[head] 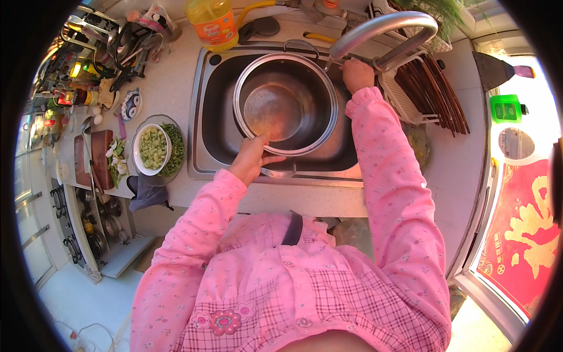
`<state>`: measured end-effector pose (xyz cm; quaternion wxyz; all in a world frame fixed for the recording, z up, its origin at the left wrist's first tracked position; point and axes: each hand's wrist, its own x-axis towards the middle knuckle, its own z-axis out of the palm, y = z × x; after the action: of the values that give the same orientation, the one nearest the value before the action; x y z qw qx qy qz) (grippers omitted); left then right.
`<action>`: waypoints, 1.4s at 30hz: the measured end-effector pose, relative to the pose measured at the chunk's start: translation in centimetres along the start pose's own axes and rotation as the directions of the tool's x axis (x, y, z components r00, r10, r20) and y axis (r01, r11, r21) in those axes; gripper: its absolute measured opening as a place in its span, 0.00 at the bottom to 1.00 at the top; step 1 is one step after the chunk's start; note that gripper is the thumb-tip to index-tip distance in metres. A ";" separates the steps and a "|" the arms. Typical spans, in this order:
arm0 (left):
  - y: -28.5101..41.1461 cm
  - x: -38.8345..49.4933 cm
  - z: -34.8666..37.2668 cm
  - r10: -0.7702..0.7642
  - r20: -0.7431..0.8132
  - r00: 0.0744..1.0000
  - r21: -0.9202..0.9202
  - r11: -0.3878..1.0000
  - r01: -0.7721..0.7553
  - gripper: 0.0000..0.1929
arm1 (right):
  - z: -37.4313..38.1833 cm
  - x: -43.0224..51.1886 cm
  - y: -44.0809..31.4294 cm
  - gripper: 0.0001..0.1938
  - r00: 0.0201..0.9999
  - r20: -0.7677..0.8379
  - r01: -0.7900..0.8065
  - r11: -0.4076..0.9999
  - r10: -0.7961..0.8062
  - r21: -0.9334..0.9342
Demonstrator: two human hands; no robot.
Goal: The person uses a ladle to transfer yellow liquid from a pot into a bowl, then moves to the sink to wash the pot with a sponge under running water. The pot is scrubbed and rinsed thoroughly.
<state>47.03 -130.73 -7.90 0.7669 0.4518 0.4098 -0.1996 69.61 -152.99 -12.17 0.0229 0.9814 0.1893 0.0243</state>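
Note:
A large stainless steel pot (272,105) with loop handles stands in the sink (198,127). My left hand (251,159) grips the pot's near rim, its thumb over the edge and its fingers outside by the near handle. At the sink's far right, my right hand (357,75) is closed at the base of the curved metal faucet (382,31); its fingertips and the part it touches are mostly hidden. The faucet's spout end hangs by the pot's right far rim. Whether water is running cannot be told. The pot's bottom looks wet or shiny.
Left of the sink, a white bowl of chopped green vegetable (152,149) sits on a plate of chopped greens (176,145). Further left are a cleaver (102,158), scallions (116,163) and bottles. A yellow detergent bottle (213,26) stands behind the sink; a chopstick rack (407,88) is at right.

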 end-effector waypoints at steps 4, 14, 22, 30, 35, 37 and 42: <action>-0.9 0.8 0.0 0.055 0.007 0.998 -0.012 0.998 -0.055 0.11 | 0.5 0.2 0.0 0.13 0.999 -0.025 -0.020 1.000 0.020 0.013; -1.4 0.1 0.2 0.124 -0.096 0.988 0.076 0.990 -0.117 0.12 | -5.1 -7.3 -2.5 0.09 0.905 -0.381 0.028 0.869 0.187 0.494; -5.2 2.1 0.1 0.163 -0.115 0.980 0.043 0.986 -0.159 0.16 | 3.2 -15.1 -11.0 0.12 0.892 0.256 0.156 0.786 -0.372 0.598; -6.1 0.7 0.7 0.227 -0.096 0.969 0.062 0.973 -0.222 0.27 | 6.8 -13.3 -8.8 0.27 0.777 0.584 0.175 0.972 -0.233 0.156; -6.5 1.6 0.5 0.170 -0.105 0.980 0.079 0.984 -0.162 0.27 | 7.9 -8.2 -12.5 0.40 0.849 0.472 0.065 0.934 -0.237 0.351; -6.5 1.8 0.3 0.188 -0.117 0.975 0.096 0.979 -0.178 0.27 | 5.4 -7.2 -14.7 0.40 0.848 0.333 0.131 0.772 -0.412 0.621; -6.3 1.4 -0.4 0.146 -0.119 0.982 0.002 0.989 -0.147 0.45 | 9.4 -7.6 -15.1 0.37 0.845 0.075 0.490 0.822 -0.530 0.291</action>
<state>43.38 -133.53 -12.50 0.7553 0.4891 0.4211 -0.1140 57.52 -142.18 -22.65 -0.0860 0.8879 0.4443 -0.0828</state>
